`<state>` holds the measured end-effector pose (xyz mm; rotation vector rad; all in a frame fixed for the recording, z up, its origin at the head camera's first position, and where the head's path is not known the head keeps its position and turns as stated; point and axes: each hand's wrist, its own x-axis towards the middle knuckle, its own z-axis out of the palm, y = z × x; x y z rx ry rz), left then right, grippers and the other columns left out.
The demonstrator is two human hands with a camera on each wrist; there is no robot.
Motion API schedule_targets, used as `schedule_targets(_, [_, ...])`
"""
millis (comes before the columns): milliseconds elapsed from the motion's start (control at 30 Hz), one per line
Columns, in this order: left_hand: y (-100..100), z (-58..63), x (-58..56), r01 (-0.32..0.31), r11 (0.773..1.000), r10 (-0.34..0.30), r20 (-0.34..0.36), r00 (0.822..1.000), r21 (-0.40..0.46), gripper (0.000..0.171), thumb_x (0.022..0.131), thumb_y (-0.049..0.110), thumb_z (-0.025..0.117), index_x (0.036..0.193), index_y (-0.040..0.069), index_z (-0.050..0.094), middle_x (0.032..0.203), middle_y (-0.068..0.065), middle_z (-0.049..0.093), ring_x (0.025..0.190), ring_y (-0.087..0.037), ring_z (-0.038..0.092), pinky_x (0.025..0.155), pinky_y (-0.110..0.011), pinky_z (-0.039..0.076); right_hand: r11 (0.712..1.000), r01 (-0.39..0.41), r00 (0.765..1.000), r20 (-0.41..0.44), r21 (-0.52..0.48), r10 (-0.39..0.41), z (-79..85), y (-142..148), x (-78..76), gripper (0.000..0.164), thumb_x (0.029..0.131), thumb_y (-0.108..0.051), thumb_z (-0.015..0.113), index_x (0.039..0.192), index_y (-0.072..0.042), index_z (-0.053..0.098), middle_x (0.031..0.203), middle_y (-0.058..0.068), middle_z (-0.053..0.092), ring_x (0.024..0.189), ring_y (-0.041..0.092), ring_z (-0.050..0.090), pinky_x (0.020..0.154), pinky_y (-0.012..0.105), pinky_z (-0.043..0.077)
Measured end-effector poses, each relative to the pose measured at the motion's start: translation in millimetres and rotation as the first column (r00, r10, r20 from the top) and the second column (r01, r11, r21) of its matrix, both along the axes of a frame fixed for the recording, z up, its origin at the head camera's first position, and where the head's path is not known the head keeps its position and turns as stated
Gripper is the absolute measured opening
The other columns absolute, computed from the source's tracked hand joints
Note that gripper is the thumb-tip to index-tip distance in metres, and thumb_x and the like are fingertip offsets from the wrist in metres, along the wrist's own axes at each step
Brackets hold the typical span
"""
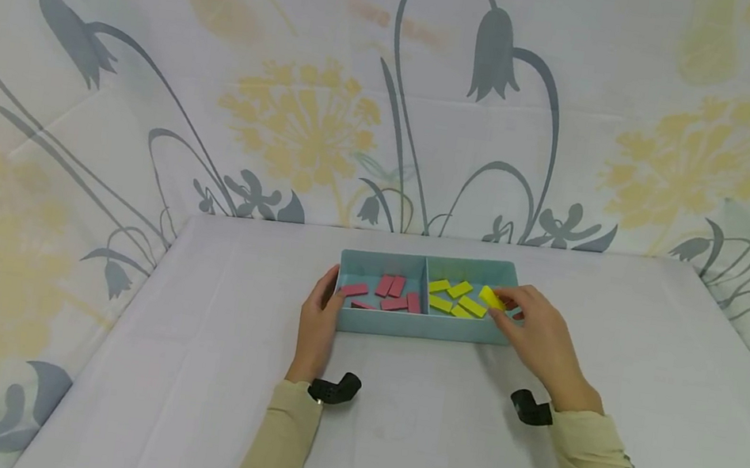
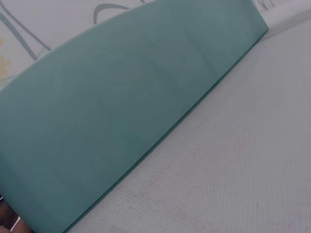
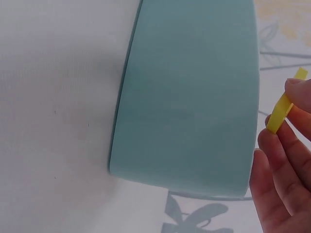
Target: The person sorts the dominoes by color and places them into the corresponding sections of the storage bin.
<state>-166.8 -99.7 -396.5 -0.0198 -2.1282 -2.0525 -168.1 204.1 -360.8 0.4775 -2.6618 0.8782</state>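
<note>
A teal two-compartment box (image 1: 377, 324) stands on the white-covered table. Several pink blocks (image 1: 395, 304) lie in its left compartment, several yellow blocks (image 1: 472, 306) in its right one. My left hand (image 1: 318, 322) grips the box's left end, thumb over the near rim; in the left wrist view only a bit of its fingers shows at the lower left corner. Above the right compartment, my right hand (image 1: 537, 333) pinches one yellow block (image 3: 279, 114) between thumb and fingers. The right wrist view shows that block beyond the box wall (image 3: 189, 97).
White cloth covers the table (image 1: 240, 375). Behind it hangs a curtain (image 1: 345, 38) with grey and yellow flower prints, also along both sides. Each wrist carries a small black camera, one on the left (image 1: 335, 388) and one on the right (image 1: 530, 408).
</note>
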Motion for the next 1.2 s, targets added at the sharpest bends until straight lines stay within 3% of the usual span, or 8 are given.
schedule_targets(133, [-0.4, 0.2, 0.0, -0.005, 1.0, 0.005, 0.011, 1.0, -0.003, 0.046, 0.093, 0.024, 0.045, 0.137, 0.014, 0.035, 0.14, 0.0, 0.035, 0.126, -0.007, 0.031, 0.101, -0.028, 0.028, 0.999, -0.001, 1.0, 0.028, 0.036, 0.0, 3.2, 1.4, -4.5, 0.031, 0.082, -0.016, 0.064, 0.11, -0.003, 0.059, 0.098, 0.007, 0.056, 0.084, 0.023, 0.054, 0.071, 0.039, 0.046])
schedule_targets(400, [-4.0, -21.3, -11.9, -0.011, 1.0, 0.011, 0.003, 1.0, 0.018, 0.045, 0.093, 0.021, 0.045, 0.137, 0.019, 0.037, 0.138, 0.005, 0.037, 0.125, -0.004, 0.031, 0.101, -0.028, 0.027, 0.996, -0.016, 1.0, 0.021, 0.084, 0.014, 4.5, 5.1, -14.7, 0.028, 0.082, -0.016, 0.064, 0.106, -0.003, 0.058, 0.094, 0.007, 0.056, 0.079, 0.023, 0.057, 0.068, 0.038, 0.048])
schedule_targets(567, [-3.3, -27.5, -14.6, -0.033, 0.999, 0.033, -0.006, 0.999, -0.004, 0.044, 0.093, 0.02, 0.044, 0.136, 0.021, 0.038, 0.136, 0.01, 0.038, 0.123, -0.002, 0.032, 0.1, -0.027, 0.028, 0.993, -0.027, 0.998, 0.057, 0.117, 0.021, 4.8, 6.5, -20.9, 0.028, 0.083, -0.016, 0.062, 0.107, -0.003, 0.058, 0.096, 0.007, 0.056, 0.085, 0.026, 0.056, 0.069, 0.039, 0.046])
schedule_targets(1067, [-2.9, -25.3, -13.5, -0.03, 0.999, 0.031, -0.007, 1.0, 0.012, 0.044, 0.093, 0.018, 0.043, 0.136, 0.021, 0.037, 0.137, 0.009, 0.037, 0.124, -0.002, 0.032, 0.1, -0.028, 0.029, 0.959, -0.087, 0.99, 0.133, 0.269, 0.052, 9.4, -1.1, -41.4, 0.028, 0.08, -0.014, 0.065, 0.105, -0.001, 0.06, 0.097, 0.011, 0.061, 0.089, 0.025, 0.056, 0.079, 0.041, 0.045])
schedule_targets(1200, [-2.2, -12.9, -7.2, -0.008, 1.0, 0.008, -0.005, 1.0, 0.03, 0.045, 0.093, 0.019, 0.044, 0.137, 0.017, 0.036, 0.138, 0.005, 0.036, 0.125, -0.005, 0.031, 0.101, -0.028, 0.027, 0.951, -0.096, 0.988, 0.148, 0.295, 0.054, 6.2, -5.3, -46.8, 0.03, 0.08, -0.013, 0.065, 0.106, 0.0, 0.06, 0.097, 0.011, 0.061, 0.088, 0.025, 0.056, 0.078, 0.041, 0.045])
